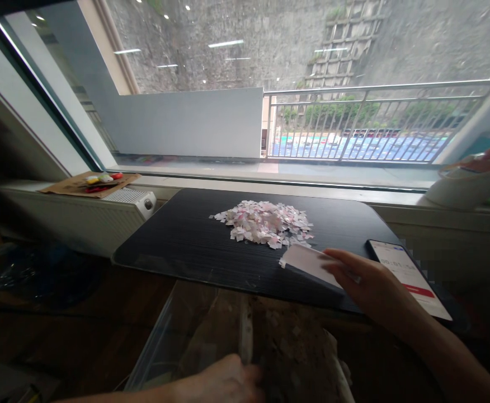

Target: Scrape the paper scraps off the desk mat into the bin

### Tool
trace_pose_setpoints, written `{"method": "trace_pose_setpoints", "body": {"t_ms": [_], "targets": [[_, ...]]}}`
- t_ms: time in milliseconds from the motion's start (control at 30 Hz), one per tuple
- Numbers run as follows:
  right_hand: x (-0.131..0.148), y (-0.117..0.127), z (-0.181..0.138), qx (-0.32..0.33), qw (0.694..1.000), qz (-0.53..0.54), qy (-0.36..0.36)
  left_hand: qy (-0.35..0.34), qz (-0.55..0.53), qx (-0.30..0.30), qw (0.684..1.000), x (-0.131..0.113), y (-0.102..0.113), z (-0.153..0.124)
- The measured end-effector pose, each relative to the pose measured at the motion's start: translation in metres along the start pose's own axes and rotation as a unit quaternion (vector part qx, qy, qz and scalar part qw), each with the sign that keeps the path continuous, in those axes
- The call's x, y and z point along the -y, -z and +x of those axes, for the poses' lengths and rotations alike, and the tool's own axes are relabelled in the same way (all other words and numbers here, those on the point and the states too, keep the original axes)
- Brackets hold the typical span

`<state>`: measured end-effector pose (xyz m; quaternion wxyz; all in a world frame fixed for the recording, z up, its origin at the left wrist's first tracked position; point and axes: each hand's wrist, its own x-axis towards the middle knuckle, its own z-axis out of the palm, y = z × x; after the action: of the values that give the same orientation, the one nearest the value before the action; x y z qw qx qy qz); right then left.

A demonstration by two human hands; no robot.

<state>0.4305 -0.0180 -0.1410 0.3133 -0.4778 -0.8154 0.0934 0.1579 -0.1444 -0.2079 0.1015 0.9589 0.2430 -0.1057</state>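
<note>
A heap of small whitish-pink paper scraps (265,223) lies on the black tabletop (178,240). My right hand (354,277) grips a thin white card (307,261), its long lower edge resting on or close to the table, at the heap's near right side. A few scraps touch the card's left end. Low in the view, my left hand (228,380) is closed and partly blurred, beside the pale upright edge (246,330) of an open container below the table's front edge. What its fingers hold, if anything, is hidden.
A phone (413,280) showing a timer lies at the table's right. Beneath the front edge is a clear plastic bin (152,341). Left stands a radiator (102,215) with brown paper and small colourful items (102,179) on top. A white pot (463,184) sits on the right sill.
</note>
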Motion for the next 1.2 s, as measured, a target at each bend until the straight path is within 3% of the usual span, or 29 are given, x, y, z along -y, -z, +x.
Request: {"method": "trace_pose_setpoints", "body": {"t_ms": [167, 267, 700, 967, 1200], "targets": [[0.000, 0.006, -0.001, 0.049, 0.999, 0.016, -0.004, -0.013, -0.014, -0.044, 0.999, 0.004, 0.023, -0.024], [0.000, 0.015, -0.002, 0.070, 0.997, 0.017, -0.011, -0.005, -0.019, -0.037, 0.999, 0.005, 0.027, -0.029], [0.008, 0.018, -0.008, 0.077, 0.996, 0.035, -0.007, -0.014, 0.065, -0.002, 0.998, 0.004, 0.024, -0.017], [0.006, 0.015, -0.004, 0.099, 0.993, 0.061, -0.020, -0.008, 0.056, -0.030, 0.998, 0.003, 0.017, -0.016], [0.008, 0.008, -0.008, 0.100, 0.988, 0.118, -0.026, -0.001, 0.046, -0.018, 0.999, 0.003, 0.012, -0.015]]}}
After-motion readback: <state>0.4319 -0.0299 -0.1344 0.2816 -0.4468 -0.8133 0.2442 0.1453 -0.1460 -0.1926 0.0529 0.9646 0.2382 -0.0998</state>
